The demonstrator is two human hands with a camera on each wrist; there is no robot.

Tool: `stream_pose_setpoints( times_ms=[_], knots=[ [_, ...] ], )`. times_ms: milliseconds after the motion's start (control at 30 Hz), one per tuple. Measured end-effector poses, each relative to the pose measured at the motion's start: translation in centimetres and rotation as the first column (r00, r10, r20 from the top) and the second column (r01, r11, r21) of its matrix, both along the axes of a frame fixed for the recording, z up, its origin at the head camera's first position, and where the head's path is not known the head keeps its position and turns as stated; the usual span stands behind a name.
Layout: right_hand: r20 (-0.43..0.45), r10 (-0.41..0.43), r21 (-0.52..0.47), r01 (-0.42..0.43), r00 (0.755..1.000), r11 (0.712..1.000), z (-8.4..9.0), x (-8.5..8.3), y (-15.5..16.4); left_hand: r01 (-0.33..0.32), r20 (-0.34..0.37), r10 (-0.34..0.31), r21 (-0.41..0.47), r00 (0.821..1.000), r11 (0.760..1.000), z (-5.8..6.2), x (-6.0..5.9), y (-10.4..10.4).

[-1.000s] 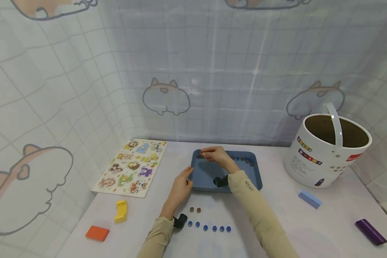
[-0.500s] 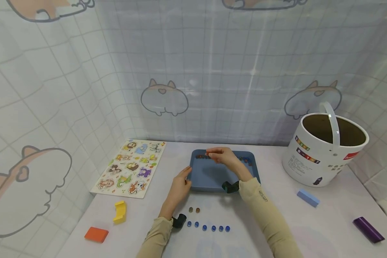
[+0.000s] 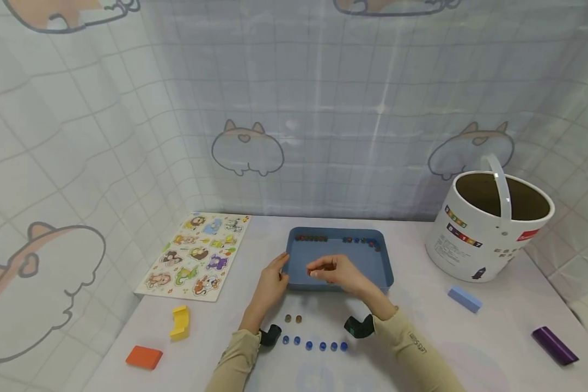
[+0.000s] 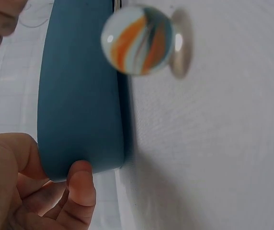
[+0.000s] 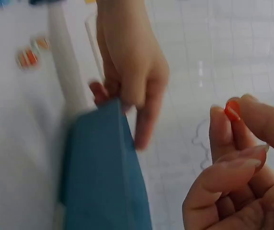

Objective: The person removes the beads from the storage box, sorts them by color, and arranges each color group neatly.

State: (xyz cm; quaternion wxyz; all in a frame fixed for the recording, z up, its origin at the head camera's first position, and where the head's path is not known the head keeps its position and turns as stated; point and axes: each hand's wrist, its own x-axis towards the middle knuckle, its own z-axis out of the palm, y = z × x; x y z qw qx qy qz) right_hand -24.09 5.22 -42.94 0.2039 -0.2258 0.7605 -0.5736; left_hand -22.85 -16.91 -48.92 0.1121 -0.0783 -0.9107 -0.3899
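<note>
My right hand [image 3: 340, 274] is over the front part of a blue tray [image 3: 338, 252], pinching a small orange marble [image 5: 233, 110] between thumb and fingertips. At the tray's left side, my left hand [image 3: 270, 283] grips the corner, thumb and fingers on either side of the wall [image 4: 82, 96]. Inside the tray, a row of marbles [image 3: 311, 238] lies along the back left, and a curved line of marbles [image 3: 363, 240] follows the back right corner. On the table in front are a greenish marble [image 3: 288, 318], a brownish marble [image 3: 299, 319] and a row of blue marbles [image 3: 309, 345].
An animal puzzle board [image 3: 196, 256] lies at left, with a yellow block [image 3: 180, 323] and an orange block [image 3: 144, 357] nearer. At right stand a white bucket [image 3: 470, 239] with a handle, a light blue block [image 3: 465, 299] and a purple block [image 3: 555, 345].
My right hand has drawn back from the tray's rear edge toward its front, uncovering the back left row of marbles. The left hand keeps its hold on the tray.
</note>
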Motion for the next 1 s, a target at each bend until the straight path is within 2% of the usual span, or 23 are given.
stream_pose_setpoints(
  times_ms=[167, 267, 333, 500, 667, 800, 1000],
  knots=[
    [0.043, -0.028, -0.005, 0.028, 0.999, 1.000, -1.7, 2.9, -1.0, -0.008, -0.020, 0.008, -0.015, 1.000, 1.000, -0.1, 0.1, -0.1],
    [0.029, -0.055, 0.021, 0.055, 0.998, 0.998, -2.7, 4.2, -1.5, -0.014, -0.029, 0.013, -0.020, 1.000, 1.000, -0.1, 0.1, -0.1],
    [-0.013, -0.084, 0.057, 0.085, 0.996, 0.995, -3.3, 4.7, -1.8, -0.012, -0.045, 0.010, -0.026, 0.999, 1.000, -0.1, 0.1, -0.1],
    [-0.093, -0.112, 0.145, 0.125, 0.989, 0.981, -4.6, 5.5, -1.8, 0.003, -0.050, -0.004, -0.022, 0.999, 1.000, -0.1, 0.0, -0.1],
    [-0.094, -0.060, 0.152, 0.074, 0.994, 0.986, -5.7, 5.8, -2.0, 0.004, -0.040, -0.005, -0.011, 0.999, 1.000, -0.1, 0.1, 0.0],
    [-0.098, -0.027, 0.193, 0.045, 0.995, 0.980, -6.0, 6.0, -2.2, 0.005, -0.046, -0.006, -0.013, 0.999, 1.000, -0.2, 0.1, 0.0],
    [-0.137, -0.032, 0.258, 0.067, 0.990, 0.964, -5.8, 6.3, -2.5, -0.003, -0.046, 0.003, -0.005, 0.999, 1.000, -0.3, 0.0, 0.0]
  ],
)
